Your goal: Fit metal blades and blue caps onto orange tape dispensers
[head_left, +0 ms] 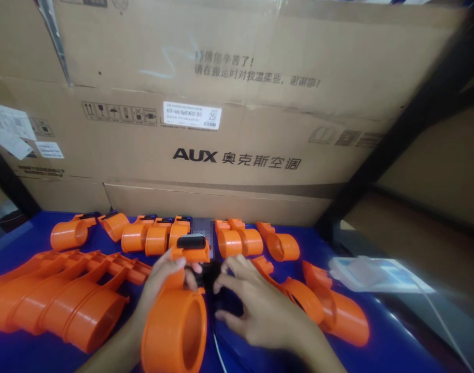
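My left hand [165, 272] is closed around an orange plastic ring holder [173, 329], gripping its neck above the wide ring. A black strip [191, 242] lies across the flat orange top of this part. Just right of it, my right hand [250, 300] has its fingers curved and its thumb held apart, with no object visible between them. Its fingertips are close to a dark black item [209, 274] behind the holder; blur hides what that is and whether they touch it.
Nested orange ring holders [58, 300] lie at left. More orange holders [134, 237] line the back of the blue surface [380, 331], several with black strips. Others [344, 316] lie at right, near a plastic-wrapped packet [377, 274]. A large cardboard box [237, 197] stands behind, beside a black post [373, 150].
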The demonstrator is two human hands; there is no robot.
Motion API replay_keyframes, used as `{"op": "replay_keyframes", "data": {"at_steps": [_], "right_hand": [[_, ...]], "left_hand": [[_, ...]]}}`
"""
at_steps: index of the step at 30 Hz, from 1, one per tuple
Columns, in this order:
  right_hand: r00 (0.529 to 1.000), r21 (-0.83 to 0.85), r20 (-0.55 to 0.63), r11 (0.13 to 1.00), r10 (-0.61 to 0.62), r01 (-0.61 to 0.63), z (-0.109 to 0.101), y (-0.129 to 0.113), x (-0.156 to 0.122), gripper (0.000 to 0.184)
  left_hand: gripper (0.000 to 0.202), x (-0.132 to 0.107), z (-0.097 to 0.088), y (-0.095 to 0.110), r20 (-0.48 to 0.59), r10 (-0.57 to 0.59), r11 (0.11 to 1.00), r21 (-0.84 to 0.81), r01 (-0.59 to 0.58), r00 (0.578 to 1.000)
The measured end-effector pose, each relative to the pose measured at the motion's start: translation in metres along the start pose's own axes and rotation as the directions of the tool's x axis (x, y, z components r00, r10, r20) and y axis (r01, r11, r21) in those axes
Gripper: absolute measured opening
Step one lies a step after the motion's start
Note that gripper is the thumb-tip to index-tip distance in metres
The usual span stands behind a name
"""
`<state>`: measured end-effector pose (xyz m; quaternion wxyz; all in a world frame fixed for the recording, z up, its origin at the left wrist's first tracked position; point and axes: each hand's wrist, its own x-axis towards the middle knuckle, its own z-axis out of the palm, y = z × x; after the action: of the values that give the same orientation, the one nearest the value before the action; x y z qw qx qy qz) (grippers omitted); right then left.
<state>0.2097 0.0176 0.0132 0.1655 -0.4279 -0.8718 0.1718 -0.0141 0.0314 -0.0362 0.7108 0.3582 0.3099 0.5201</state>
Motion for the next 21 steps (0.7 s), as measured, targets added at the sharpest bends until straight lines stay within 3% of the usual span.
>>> {"op": "replay_keyframes", "data": {"at_steps": [3,9,17,21], "right_hand": [[0.995,-0.038,0.094,0.999,0.038,-0.034,0.005,0.001,-0.001,0.039],[0.993,-0.048,0.108,0.997,0.057,-0.053,0.007,0.002,0.001,0.022],[0.992,0.103,-0.083,0.991,0.094,-0.086,-0.003,0.007,0.003,0.012],[0.985,0.123,-0.121,0.987,0.122,-0.107,-0.001,0.009,0.003,0.011]], "left_hand": [[0.025,-0.001,0.001,0.0,0.003,0.028,1.0,-0.004,-0.028,1.0],[0.02,0.001,-0.001,-0.002,-0.022,0.04,0.999,-0.036,-0.041,0.999],[0.014,0.005,0.003,-0.003,-0.128,0.009,0.97,-0.239,-0.04,0.992],[0.017,0.004,0.007,0.001,-0.151,0.012,0.97,-0.237,-0.048,0.988]]}}
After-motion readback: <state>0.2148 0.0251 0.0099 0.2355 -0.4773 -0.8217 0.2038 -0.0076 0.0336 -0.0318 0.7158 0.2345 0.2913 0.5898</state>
